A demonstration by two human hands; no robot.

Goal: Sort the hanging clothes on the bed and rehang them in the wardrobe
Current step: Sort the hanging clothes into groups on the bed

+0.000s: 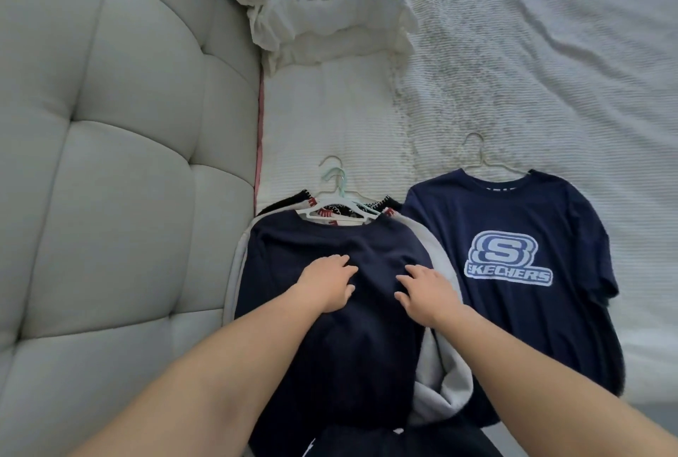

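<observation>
Sorting step: both hands – left hand (327, 282), right hand (427, 289) – lie flat, fingers spread, gripping nothing, on plain navy top (341, 332) atop stack on white ribbed bed (550, 82). Next – likely grab white plastic hanger (332, 217).

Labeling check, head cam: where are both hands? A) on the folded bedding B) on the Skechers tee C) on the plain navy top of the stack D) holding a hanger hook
C: the left hand and right hand both lie on the plain navy top of the stack; the Skechers tee lies untouched beside it.
</observation>
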